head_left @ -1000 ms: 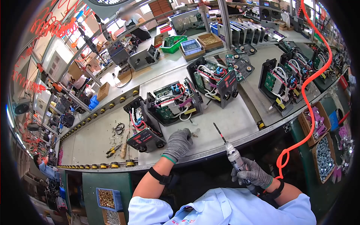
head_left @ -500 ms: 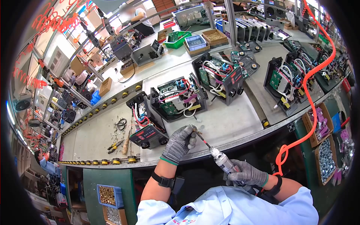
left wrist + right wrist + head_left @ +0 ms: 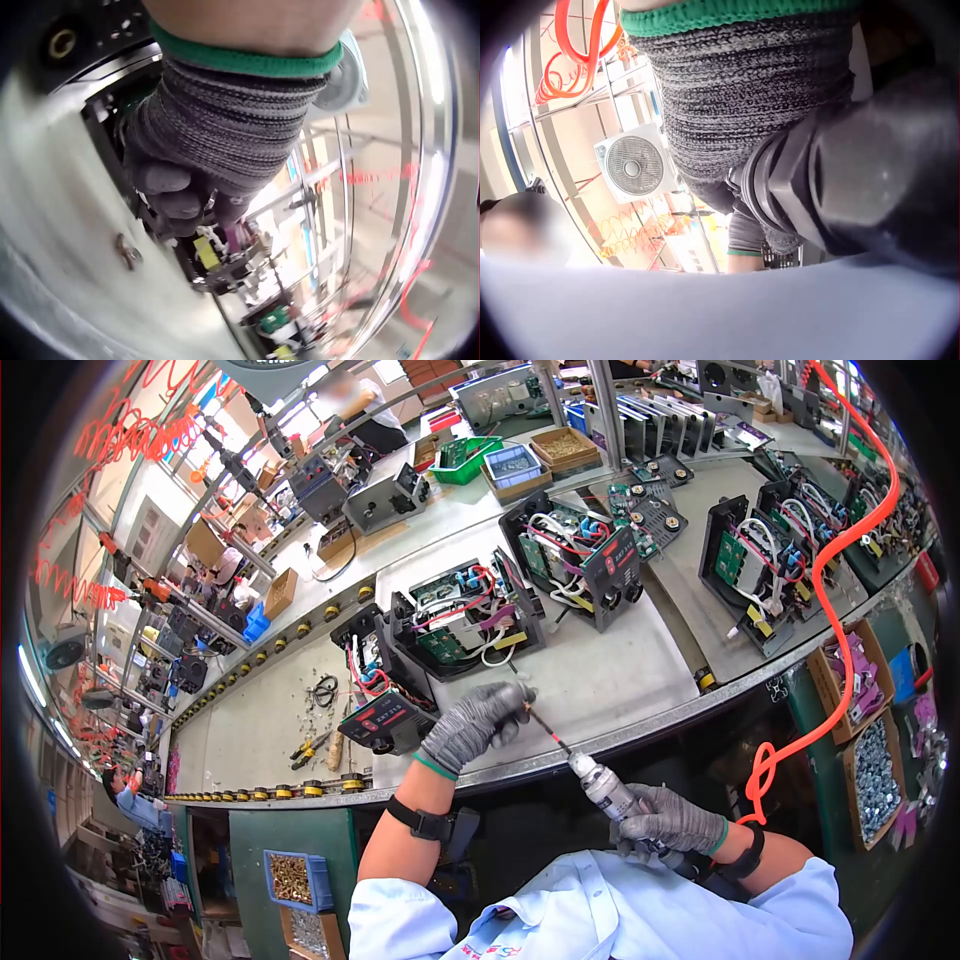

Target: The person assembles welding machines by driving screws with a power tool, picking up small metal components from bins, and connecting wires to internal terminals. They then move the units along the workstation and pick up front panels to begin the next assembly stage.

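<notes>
Gloved in grey knit, my right hand grips a power screwdriver with an orange hose; its long bit points up and left. My left hand has its fingers curled at the bit's tip and pinches a small screw there, mostly hidden by the fingertips. Below that hand in the left wrist view, small brass-coloured screws lie on the bench. Beyond the hands stand a wired unit, another with a red-labelled front panel, and a third.
Yellow-handled pliers and small scraps lie on the bench at left. The orange hose loops down at right. Boxes of nuts and purple parts sit at lower right; a blue bin of brass fittings is at lower left.
My right hand has swung the screwdriver's bit leftward to my left hand's fingertips. The left hand has come up off the bench with the screw, meeting the bit.
</notes>
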`<state>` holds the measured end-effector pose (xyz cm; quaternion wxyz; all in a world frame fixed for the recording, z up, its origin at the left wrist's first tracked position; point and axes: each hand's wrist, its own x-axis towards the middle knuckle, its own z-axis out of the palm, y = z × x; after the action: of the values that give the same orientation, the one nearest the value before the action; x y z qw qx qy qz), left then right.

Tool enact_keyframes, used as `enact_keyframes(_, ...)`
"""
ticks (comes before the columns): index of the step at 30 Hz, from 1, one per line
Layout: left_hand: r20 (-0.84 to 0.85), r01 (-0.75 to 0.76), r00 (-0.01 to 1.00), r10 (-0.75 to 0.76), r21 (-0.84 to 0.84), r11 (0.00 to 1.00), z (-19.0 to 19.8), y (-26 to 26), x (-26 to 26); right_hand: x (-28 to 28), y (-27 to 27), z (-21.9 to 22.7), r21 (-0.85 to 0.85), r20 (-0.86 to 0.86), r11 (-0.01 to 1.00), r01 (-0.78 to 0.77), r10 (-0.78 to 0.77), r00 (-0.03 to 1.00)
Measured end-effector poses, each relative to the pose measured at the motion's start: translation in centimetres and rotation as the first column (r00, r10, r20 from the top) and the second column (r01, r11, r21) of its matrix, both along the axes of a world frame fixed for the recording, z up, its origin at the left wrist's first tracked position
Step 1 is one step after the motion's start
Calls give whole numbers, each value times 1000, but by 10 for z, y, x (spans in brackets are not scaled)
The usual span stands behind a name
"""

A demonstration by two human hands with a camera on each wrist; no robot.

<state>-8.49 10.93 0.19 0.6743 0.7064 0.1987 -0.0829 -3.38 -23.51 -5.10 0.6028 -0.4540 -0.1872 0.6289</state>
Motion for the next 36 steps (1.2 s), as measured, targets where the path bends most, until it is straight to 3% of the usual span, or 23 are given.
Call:
enact_keyframes(2, 52, -178, 984, 172, 165, 970, -5, 4, 15, 1, -4, -1, -4, -15, 999, 51, -51, 999)
enact_keyframes(3, 52, -176, 984, 169, 165, 971, -13, 8, 25, 3, -6, 4, 6, -11, 996, 90, -90, 996)
enact_keyframes(4, 58, -25, 998, -8, 536, 844, -22, 13, 34, 4, -9, 8, 16, -8, 992, 126, -125, 992)
enact_keyframes(5, -4, 101, 985, -170, 821, 562, -28, 16, 42, 4, -11, 9, 16, -8, 992, 122, -122, 992)
enact_keyframes(8, -288, 325, 934, -212, 930, 170, -31, -2, 71, 9, -16, 14, 14, 90, 992, 128, -129, 988)
enact_keyframes(10, -269, 294, 951, -151, 939, 180, -68, 8, 91, 6, -16, 18, 23, 71, 992, 127, -128, 989)
enact_keyframes(12, -309, 347, 919, -246, 929, 129, -66, 11, 104, 2, -11, 12, 29, 53, 993, 118, -119, 991)
enact_keyframes(15, -412, 447, 873, -261, 890, 91, -37, -5, 108, -2, -11, 5, 25, -32, 978, 205, -205, 978)
enact_keyframes(19, -326, 352, 928, -181, 925, 141, -45, 3, 96, -5, -8, 5, 32, -51, 967, 254, -252, 966)
enact_keyframes(21, -91, 142, 977, -195, 953, 268, -41, 23, 81, -2, -2, 8, 18, 1, 976, 217, -217, 976)
enact_keyframes(23, 175, -86, 983, -54, 700, 709, -12, 18, 47, -1, 6, 10, 25, 19, 980, 197, -197, 980)
enact_keyframes(25, 203, -169, 976, 81, 461, 871, 8, 10, 24, -2, 14, 14, 21, 40, 986, 168, -169, 985)
enact_keyframes(26, 241, -158, 968, 68, 381, 911, 3, 16, 18, -4, 20, 17, 17, 21, 989, 148, -148, 989)
enact_keyframes(31, 254, -195, 960, 119, 295, 935, 18, 15, -9, -9, 39, 16, -5, 0, 998, 68, -68, 998)
enact_keyframes(33, 420, -257, 907, 31, 495, 830, 10, 19, -15, -12, 43, 22, -1, -25, 998, 61, -61, 998)
enact_keyframes(34, 554, -323, 809, -197, 699, 638, 8, 26, -15, -12, 45, 24, 5, -55, 998, 55, -55, 997)
enact_keyframes(35, 555, -322, 808, -196, 696, 642, 6, 29, -18, -12, 46, 25, 1, -54, 998, 57, -57, 997)
enact_keyframes(36, 521, -277, 853, -29, 500, 820, 11, 27, -22, -11, 47, 26, 29, -67, 999, 31, -29, 997)
